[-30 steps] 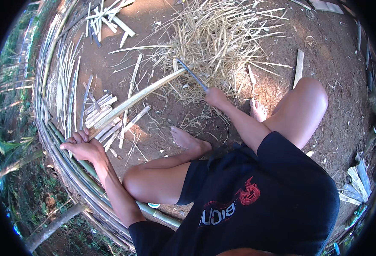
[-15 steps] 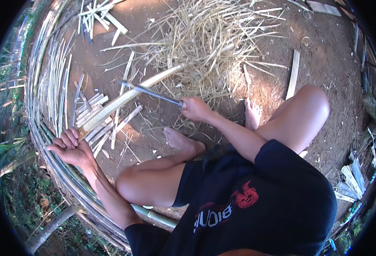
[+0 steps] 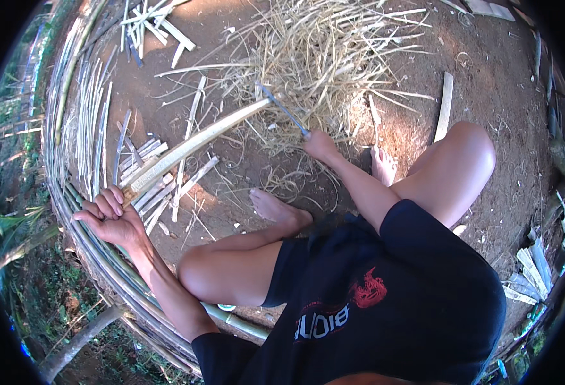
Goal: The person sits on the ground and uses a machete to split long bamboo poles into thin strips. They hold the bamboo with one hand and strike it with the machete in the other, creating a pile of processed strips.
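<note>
Observer: Describe the ground first.
Operator: From my remote view, the ground (image 3: 488, 83) is bare brown earth, flecked with pale chips and lit in patches of sun. The place is outdoors. A border of long poles (image 3: 123, 283), bent by the wide lens, lines its left side, with greenery (image 3: 10, 224) beyond.

Observer: And the hands?
Operator: I see the left grip (image 3: 117, 221) curled around the near end of a pale strip (image 3: 198, 141). The right grip (image 3: 321, 146) is closed on a knife (image 3: 286, 111); its handle is hidden by the fingers.

Observer: Where does the strip lie?
Operator: I find it slanting from the left grip up toward the middle, above the ground. The knife crosses by its far end; whether they touch, I cannot tell.

Observer: What surrounds it?
Operator: Beyond the far end I note a loose heap of shavings (image 3: 314, 51). Short slats (image 3: 144, 156) lie beside the strip's near half, thin sticks (image 3: 93, 128) stretch along the left, and a crossed pile of pieces (image 3: 151, 22) sits at upper left. One lone slat (image 3: 445, 106) lies near the right knee (image 3: 468, 144). Two bare feet (image 3: 282, 208) rest on the earth, well apart.
</note>
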Demonstrator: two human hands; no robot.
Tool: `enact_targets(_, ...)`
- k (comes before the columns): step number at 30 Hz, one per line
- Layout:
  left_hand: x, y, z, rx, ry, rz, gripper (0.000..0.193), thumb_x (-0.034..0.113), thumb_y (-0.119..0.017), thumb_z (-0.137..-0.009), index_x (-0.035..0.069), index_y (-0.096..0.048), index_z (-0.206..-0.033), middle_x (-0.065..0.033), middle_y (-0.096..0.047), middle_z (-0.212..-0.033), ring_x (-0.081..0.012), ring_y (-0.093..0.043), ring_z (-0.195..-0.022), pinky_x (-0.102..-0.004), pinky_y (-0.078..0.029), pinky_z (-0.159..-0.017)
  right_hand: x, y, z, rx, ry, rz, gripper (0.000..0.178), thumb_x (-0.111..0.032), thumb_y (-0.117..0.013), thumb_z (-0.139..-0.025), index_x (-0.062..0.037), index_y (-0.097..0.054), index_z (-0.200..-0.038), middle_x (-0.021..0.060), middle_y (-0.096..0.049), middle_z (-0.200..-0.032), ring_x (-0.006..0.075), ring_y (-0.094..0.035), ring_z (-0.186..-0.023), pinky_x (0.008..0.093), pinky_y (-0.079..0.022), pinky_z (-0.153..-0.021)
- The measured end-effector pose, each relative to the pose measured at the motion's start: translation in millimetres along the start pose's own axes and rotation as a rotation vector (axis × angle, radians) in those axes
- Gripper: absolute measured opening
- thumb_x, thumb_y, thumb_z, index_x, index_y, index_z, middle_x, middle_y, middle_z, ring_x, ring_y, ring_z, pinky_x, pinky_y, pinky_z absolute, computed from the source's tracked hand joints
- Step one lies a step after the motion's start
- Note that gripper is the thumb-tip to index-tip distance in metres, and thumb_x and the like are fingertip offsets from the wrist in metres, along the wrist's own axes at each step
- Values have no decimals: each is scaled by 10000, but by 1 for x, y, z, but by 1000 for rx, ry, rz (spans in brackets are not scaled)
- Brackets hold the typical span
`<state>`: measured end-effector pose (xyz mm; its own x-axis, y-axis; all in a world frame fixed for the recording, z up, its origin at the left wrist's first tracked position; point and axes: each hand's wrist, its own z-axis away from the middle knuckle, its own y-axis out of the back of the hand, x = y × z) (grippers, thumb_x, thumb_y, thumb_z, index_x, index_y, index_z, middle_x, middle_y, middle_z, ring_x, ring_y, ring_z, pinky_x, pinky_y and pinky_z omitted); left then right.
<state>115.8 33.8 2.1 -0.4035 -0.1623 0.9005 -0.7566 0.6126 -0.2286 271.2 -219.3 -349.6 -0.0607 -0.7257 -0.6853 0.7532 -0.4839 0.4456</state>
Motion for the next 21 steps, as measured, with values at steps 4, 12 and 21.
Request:
enact_targets(4,2,10,2,76,10,-2,506,469,-400,-980,184,-239,-594,38,-150,-490,-105,-170,-459,-273,-241,-506,-52,0,31,-51,177,38,236,-167,-546,-817,0,-627,-962,239,-656,-817,388,-653,-772,475,-515,-725)
enact_targets(12,1,-4,0,69,0,-44,518,467,-394,-983,180,-227,-585,38,-137,-489,-107,-151,-456,-269,-243,-503,0,-7,-8,-40,142,50,233,-137,-577,-782,-20,-617,-980,236,-644,-756,376,-654,-703,471,-523,-693)
enact_targets(21,-2,1,1,133,-1,-68,518,466,-415,-976,182,-222,-588,31,-142,-486,-115,-169,-454,-272,-256,-508,4,6,-10,-28,109,97,281,-175,-614,-772,18,-608,-977,244,-651,-767,371,-659,-720,453,-531,-679)
